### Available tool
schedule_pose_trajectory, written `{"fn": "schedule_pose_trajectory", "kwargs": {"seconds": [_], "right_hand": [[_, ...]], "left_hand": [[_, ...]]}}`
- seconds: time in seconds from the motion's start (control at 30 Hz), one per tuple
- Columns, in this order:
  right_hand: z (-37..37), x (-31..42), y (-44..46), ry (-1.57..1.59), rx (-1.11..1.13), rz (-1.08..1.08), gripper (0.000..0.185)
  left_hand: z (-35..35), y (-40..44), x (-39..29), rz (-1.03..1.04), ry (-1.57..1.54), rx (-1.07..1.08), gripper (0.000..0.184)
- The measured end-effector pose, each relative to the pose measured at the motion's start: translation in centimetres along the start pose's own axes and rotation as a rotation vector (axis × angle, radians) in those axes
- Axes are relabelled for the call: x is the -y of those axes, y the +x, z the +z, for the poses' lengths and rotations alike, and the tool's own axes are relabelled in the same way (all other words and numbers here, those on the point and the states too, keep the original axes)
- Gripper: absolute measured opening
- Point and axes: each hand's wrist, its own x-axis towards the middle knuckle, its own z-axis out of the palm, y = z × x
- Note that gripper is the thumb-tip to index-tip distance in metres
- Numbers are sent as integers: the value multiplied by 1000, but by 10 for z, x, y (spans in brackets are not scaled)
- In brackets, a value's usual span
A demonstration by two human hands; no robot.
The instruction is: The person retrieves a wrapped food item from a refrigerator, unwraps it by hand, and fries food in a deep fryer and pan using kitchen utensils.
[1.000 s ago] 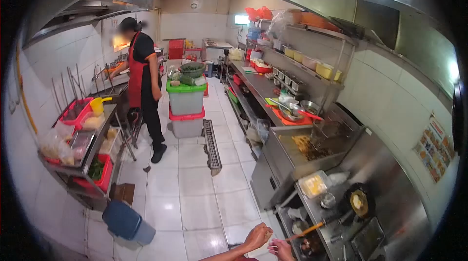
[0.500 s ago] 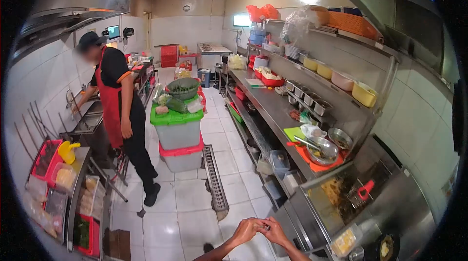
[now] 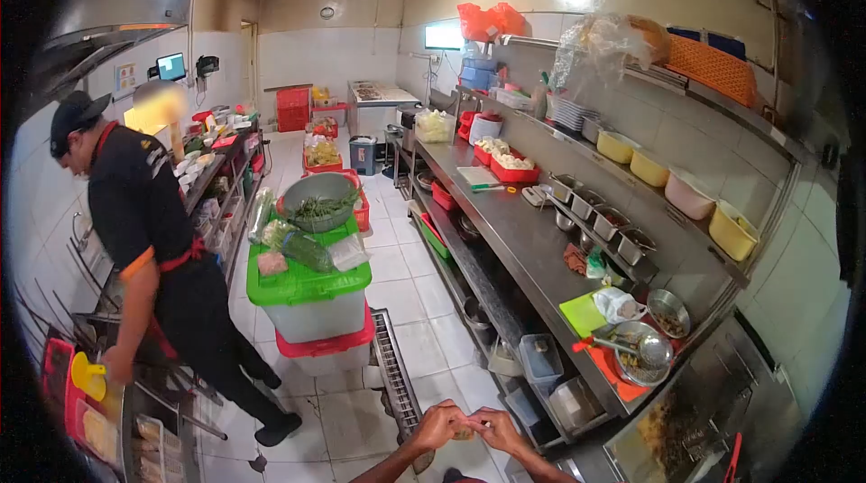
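My left hand and my right hand meet at the bottom centre, above the tiled floor. Both have their fingers closed around a small pale item, too small to name, held between them. To their right stands the steel counter, with a metal bowl and strainer on an orange board, and a yellow-green board beside it. The fryer is at the lower right.
A co-worker in black with a red apron stands at the left. Stacked bins with a green lid hold greens in a grey basin. A floor drain grate runs alongside the lower shelves.
The view has moved forward, bringing the bins and counter closer. My hands, apart at first, have come together. The co-worker has turned and now reaches down to the left shelf.
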Motion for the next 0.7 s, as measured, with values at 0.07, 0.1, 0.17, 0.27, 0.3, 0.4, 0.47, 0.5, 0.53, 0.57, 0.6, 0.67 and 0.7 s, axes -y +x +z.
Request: {"fn": "schedule_pose_trajectory", "kwargs": {"seconds": [0.07,0.1,0.17,0.27,0.3,0.4,0.47,0.5,0.53,0.57,0.6,0.67,0.7], "right_hand": [[7,-19,31,34,28,-1,13],[8,-23,46,33,32,-4,13],[12,-30,73,103,86,16,13],[17,-55,108,91,57,-35,13],[17,-62,120,90,33,-18,13],[20,-86,149,152,108,69,17],[17,-93,162,157,130,137,18],[17,-97,164,208,106,164,18],[15,-99,167,258,81,192,18],[13,-101,171,257,81,192,18],[11,-102,173,278,41,233,18],[7,-102,170,300,-6,281,18],[6,-102,169,326,-63,264,18]], "left_hand": [[-6,23,41,237,66,-73,10],[-5,33,65,473,131,-148,11],[-18,50,75,390,256,-157,17],[-38,72,61,-227,274,169,24],[-37,77,71,-232,292,28,29],[-35,93,78,-348,210,-157,35],[-36,102,73,-449,105,-206,36],[-34,105,69,-466,60,-247,35],[-33,110,68,-482,13,-286,34],[-30,115,71,-482,12,-287,34],[-26,118,76,-437,-21,-362,29],[-21,123,81,-391,-54,-427,24],[-21,126,83,-415,-65,-432,23]]}}
